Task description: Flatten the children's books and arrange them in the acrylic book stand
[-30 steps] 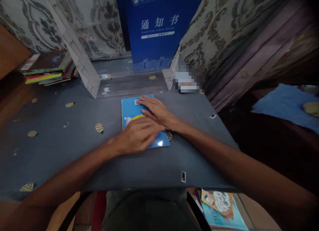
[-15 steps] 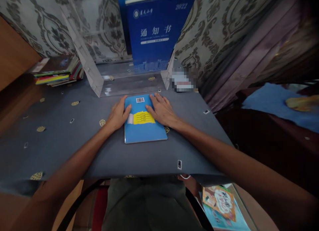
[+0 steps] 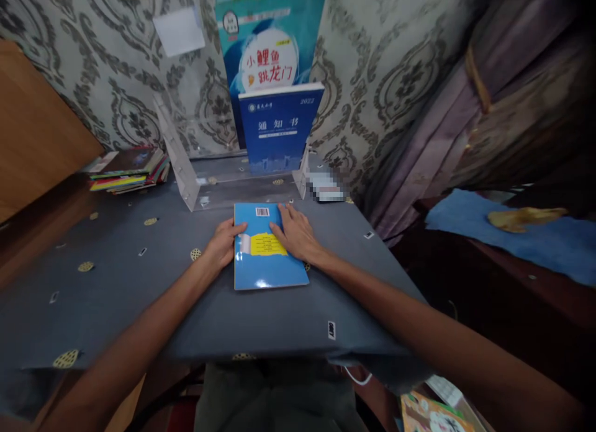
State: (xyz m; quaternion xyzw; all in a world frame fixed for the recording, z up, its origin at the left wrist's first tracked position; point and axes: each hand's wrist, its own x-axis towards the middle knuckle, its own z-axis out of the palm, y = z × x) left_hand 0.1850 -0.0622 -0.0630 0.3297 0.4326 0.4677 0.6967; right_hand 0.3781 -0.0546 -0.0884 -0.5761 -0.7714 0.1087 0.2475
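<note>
A blue book (image 3: 270, 272) with a yellow patch and a barcode on its cover lies closed on the cloth-covered table in front of me. My left hand (image 3: 223, 243) grips its left edge, thumb on the cover and fingers tucked underneath. Across the right edge rests my right hand (image 3: 298, 232), its fingers stretched out flat on the cover. Just beyond the book stands a clear acrylic rack (image 3: 184, 171). It holds an upright dark blue booklet (image 3: 279, 118) marked 2022, with a taller teal book (image 3: 270, 35) behind it.
Stacked books (image 3: 128, 168) sit at the table's back left. A pixelated item (image 3: 326, 185) lies right of the rack. Blue cloth (image 3: 456, 218) covers a surface farther right, and an orange book (image 3: 428, 413) is low at the right. The patterned wall (image 3: 386, 66) closes off the back.
My left hand has gone from lying along the book's edge to gripping it, fingers now beneath. The right hand stays on the cover. The view has tilted up, showing more of the teal book.
</note>
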